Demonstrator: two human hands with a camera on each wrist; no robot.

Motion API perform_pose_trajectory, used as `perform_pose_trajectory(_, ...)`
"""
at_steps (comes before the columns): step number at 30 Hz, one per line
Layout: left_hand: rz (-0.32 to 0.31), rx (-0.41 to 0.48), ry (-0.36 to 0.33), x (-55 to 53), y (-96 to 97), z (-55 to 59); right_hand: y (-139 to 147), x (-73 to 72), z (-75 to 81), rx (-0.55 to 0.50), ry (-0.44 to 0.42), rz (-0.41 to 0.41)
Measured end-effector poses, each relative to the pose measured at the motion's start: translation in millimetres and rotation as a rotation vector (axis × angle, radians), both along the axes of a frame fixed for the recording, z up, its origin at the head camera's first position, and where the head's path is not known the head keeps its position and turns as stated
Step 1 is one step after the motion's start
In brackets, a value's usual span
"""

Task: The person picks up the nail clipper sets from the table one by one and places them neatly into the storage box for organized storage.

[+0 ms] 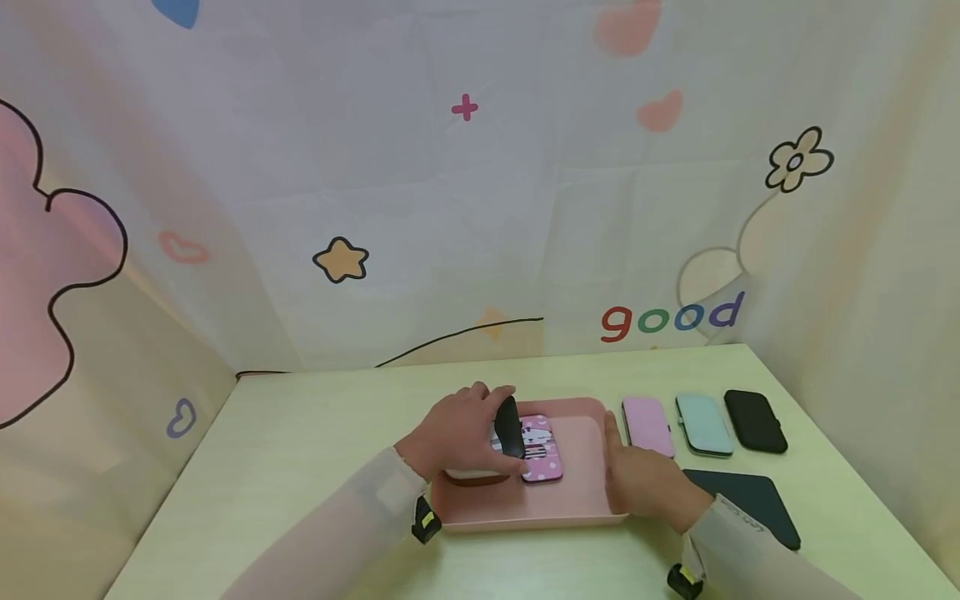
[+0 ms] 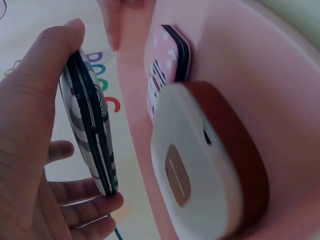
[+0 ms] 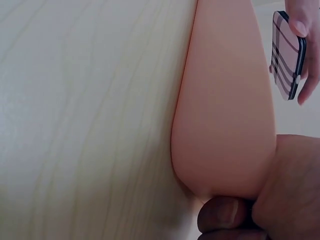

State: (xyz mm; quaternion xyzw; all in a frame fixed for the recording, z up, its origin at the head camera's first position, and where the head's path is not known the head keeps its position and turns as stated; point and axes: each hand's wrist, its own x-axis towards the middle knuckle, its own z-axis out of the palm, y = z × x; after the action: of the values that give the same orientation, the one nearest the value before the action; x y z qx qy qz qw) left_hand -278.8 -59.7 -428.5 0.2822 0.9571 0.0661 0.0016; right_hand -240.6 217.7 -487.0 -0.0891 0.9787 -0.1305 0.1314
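Observation:
My left hand [image 1: 461, 433] is over the left part of a pink tray [image 1: 587, 487]. Between thumb and fingers it holds a slim plaid case with black edges [image 2: 92, 125], tilted on its edge. Below that, a rounded white case with a reddish-brown side [image 2: 200, 150] sits in the tray, mostly hidden by the hand in the head view. Beside it lies a pink patterned case [image 1: 542, 450] with a black edge. At the tray's right side my right hand [image 1: 645, 479] grips the wall, its fingers [image 3: 225, 212] curled at the corner.
Right of the tray, a pink case [image 1: 648, 425], a mint case [image 1: 703, 425] and a black case [image 1: 756, 421] lie in a row. A dark flat rectangle [image 1: 757, 500] is nearer, partly behind the right forearm. A printed curtain [image 1: 420, 208] stands behind the table [image 1: 300, 433].

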Motion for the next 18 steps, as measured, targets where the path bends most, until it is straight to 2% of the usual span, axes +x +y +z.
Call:
perform_pose_trajectory(4,-0.004,0.010,-0.002,-0.1,9.7,1.3,-1,1.0,1.3,0.004,0.003,0.000)
perform_pose_trajectory(10,0.058,-0.021,-0.080,-1.6,27.2,2.9,1,1.1,2.1,0.014,0.015,-0.001)
perform_pose_trajectory(15,0.106,-0.035,-0.101,-0.6,37.2,1.8,1,0.1,1.3,0.032,0.037,0.019)
perform_pose_trajectory(18,0.074,-0.032,-0.093,-0.8,43.6,-0.5,1,-1.0,0.1,0.038,0.030,0.020)
